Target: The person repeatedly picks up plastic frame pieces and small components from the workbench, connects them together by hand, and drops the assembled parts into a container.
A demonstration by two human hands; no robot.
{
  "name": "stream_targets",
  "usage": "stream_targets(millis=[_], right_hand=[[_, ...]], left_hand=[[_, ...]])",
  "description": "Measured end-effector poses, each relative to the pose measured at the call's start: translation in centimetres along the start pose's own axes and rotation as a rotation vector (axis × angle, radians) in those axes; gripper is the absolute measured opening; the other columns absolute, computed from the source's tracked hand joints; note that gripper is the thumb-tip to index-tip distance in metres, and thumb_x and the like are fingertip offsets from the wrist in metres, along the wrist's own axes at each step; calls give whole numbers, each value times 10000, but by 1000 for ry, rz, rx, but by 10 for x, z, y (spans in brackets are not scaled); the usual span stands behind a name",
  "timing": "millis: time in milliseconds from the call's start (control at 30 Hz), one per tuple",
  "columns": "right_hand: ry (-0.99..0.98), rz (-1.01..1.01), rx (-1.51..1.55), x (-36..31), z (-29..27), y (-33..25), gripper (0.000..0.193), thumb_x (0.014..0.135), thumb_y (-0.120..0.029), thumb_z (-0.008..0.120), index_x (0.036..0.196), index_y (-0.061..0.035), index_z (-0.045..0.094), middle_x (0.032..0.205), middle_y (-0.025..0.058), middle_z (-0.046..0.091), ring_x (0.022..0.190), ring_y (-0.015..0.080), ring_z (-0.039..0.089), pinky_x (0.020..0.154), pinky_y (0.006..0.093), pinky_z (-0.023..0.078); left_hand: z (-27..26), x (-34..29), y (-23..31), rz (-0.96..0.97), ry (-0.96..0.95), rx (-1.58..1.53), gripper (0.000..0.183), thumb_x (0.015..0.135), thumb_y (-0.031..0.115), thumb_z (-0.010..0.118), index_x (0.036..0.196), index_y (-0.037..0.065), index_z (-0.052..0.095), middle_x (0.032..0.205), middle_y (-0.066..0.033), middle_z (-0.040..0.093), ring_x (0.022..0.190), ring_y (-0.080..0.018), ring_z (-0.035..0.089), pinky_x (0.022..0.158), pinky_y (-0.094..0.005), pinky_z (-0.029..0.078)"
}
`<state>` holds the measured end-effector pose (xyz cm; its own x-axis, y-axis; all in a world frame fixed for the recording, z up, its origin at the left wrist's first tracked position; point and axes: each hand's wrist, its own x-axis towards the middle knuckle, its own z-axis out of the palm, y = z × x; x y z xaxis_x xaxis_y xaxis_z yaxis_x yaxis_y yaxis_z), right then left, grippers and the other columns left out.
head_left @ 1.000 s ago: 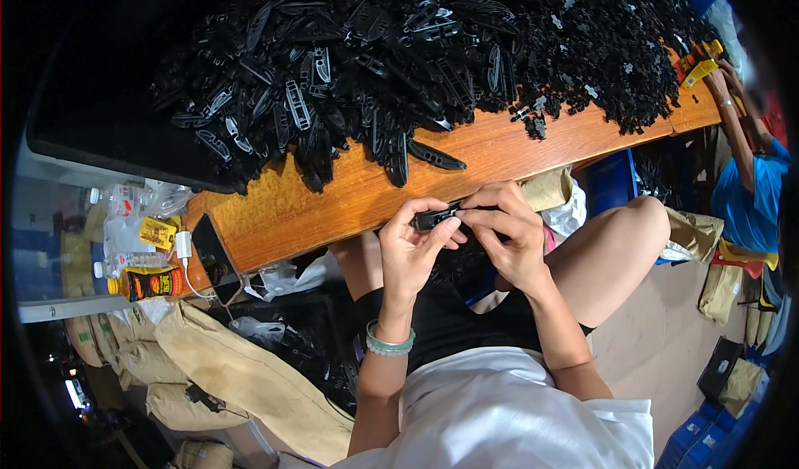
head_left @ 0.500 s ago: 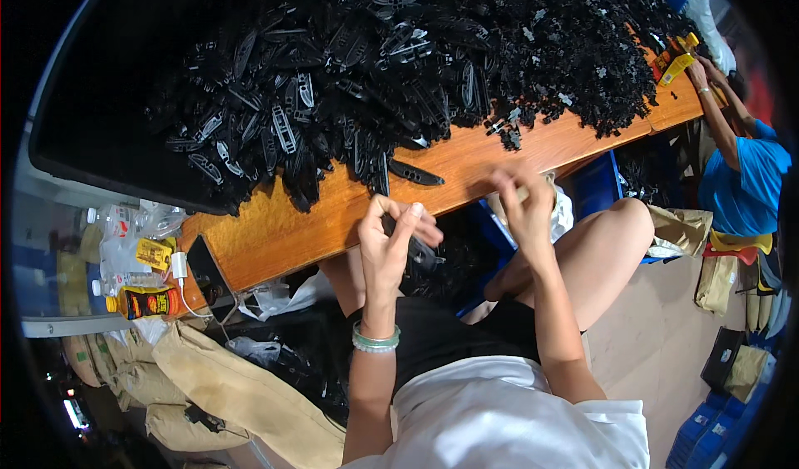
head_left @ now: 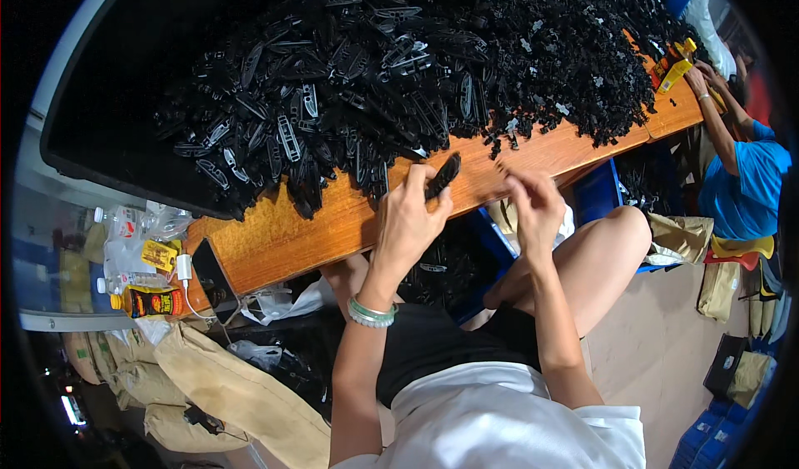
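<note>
Elongated black piece [head_left: 444,175] between fingers [head_left: 419,177] of left hand [head_left: 407,222]

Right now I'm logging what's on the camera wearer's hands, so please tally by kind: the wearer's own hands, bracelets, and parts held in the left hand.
Hands, left hand and right hand: 2
Bracelets: 2
Black part in the left hand: 1
Total: 5

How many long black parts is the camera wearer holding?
1 that I can see: a long black part between thumb and fingers of the left hand. The right hand's fingertips are blurred, so a piece there may be hidden.
</note>
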<state>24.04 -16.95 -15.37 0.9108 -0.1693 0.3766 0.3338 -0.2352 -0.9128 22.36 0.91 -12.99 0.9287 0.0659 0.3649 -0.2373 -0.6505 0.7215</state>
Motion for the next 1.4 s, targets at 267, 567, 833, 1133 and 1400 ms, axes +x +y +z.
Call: stream_targets(millis=[267,567,833,1133,1400], right_hand=[[-197,200,487,-39,9,-40,175,788,85,626,955,45,662,936,113,621,860,168,591,739,244,477],[-414,-341,119,-25,2,-49,272,656,113,626,897,-1,681,816,106,625,778,222,562,703,313,436],[-446,-559,-153,-28,-1,-51,267,627,57,659,881,-27,666,872,71,590,793,243,544,689,337,414],[-571,21,113,-38,-6,-37,242,726,-52,714,949,27,662,864,134,630,817,225,605,741,302,461],[-634,-136,-113,-15,-11,-9,181,798,-130,667,889,27,666,892,128,644,844,242,610,758,323,469]], left_hand=[[-7,-42,11,-440,-269,-886,380,826,58,651,1187,-1,545,747,-27,616,529,-60,509,463,-189,389],[-35,-55,19,-345,-178,-693,216,787,-35,643,991,-28,572,747,-46,609,580,-64,560,536,-180,424],[-30,-60,19,-472,-122,-853,181,782,-7,664,949,-7,594,685,-22,603,477,-29,501,410,-149,334],[-19,-71,16,-355,-64,-768,130,795,-17,630,920,-7,593,688,-6,591,522,-37,512,486,-176,397],[-9,-75,-3,80,64,-80,280,664,140,798,803,7,594,807,-126,607,766,-276,580,671,-363,455]])
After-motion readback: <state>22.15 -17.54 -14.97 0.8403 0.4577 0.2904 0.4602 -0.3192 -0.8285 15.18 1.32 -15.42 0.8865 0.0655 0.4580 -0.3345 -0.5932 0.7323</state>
